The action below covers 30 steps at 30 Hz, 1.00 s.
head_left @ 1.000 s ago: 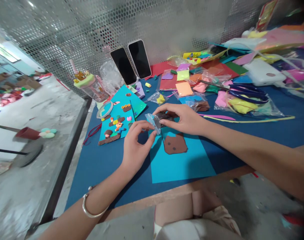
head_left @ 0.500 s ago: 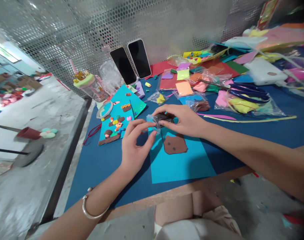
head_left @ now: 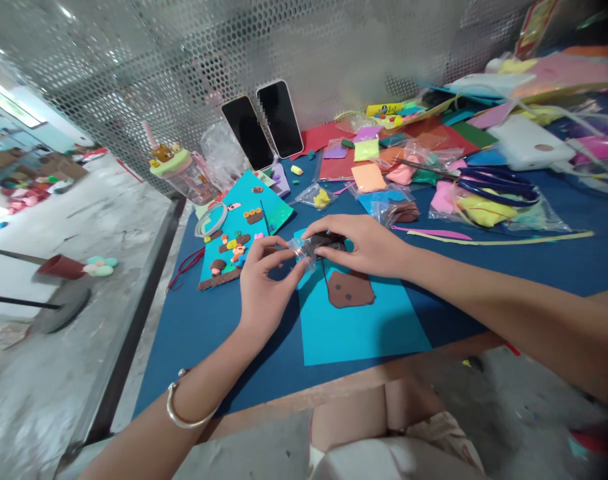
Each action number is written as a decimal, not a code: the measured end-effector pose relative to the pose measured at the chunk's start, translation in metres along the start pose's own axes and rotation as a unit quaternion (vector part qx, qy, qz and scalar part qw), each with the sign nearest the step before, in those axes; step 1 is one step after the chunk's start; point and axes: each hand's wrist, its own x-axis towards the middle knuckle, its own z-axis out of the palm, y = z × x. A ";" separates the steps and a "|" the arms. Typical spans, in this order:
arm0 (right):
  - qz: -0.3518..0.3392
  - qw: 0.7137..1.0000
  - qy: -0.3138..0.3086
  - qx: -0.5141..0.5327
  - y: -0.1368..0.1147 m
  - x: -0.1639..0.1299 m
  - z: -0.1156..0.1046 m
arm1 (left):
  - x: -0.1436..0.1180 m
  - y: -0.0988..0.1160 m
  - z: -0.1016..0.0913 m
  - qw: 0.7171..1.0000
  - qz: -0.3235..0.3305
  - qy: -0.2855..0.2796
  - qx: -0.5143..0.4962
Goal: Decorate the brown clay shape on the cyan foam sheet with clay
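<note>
My left hand (head_left: 264, 287) and my right hand (head_left: 367, 243) both pinch a small clear plastic bag (head_left: 304, 250) with dark brown clay (head_left: 329, 240) in it, held just above the table. The left fingers grip the bag's open end, the right fingers hold the end with the clay. Below the bag a flat brown clay shape (head_left: 351, 289) with two small dots lies on a light blue paper sheet (head_left: 364, 327). A silver bangle is on my left wrist.
A teal card (head_left: 234, 243) with small clay figures lies to the left. Two phones (head_left: 264, 130) lean on the perforated metal wall. Bags of coloured clay (head_left: 384, 180), blue scissors (head_left: 499, 187), a white box (head_left: 529, 147) and paper scraps crowd the back right. A pink cup (head_left: 181, 173) stands at the table's left edge.
Both hands have shifted slightly left and nearer each other; the left fingers have closed in on the bag's open end.
</note>
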 end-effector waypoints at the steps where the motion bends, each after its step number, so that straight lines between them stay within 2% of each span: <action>1: 0.000 1.000 -0.003 0.000 0.000 0.000 0.000 | 0.000 0.000 0.000 1.000 -0.003 -0.001 -0.001; 10: 0.001 1.000 -0.010 -0.003 -0.001 -0.001 0.000 | 0.001 0.003 0.001 1.000 -0.010 0.006 -0.016; 19: 0.009 1.000 -0.001 0.004 0.001 -0.001 0.000 | -0.001 0.001 0.001 1.000 -0.012 -0.022 -0.008; 24: 0.001 1.000 -0.007 0.015 0.000 0.000 0.001 | 0.000 0.001 0.001 1.000 -0.009 -0.015 -0.011; 30: 0.007 1.000 0.016 0.019 0.001 0.002 -0.002 | -0.001 0.005 0.001 0.999 -0.019 0.003 -0.043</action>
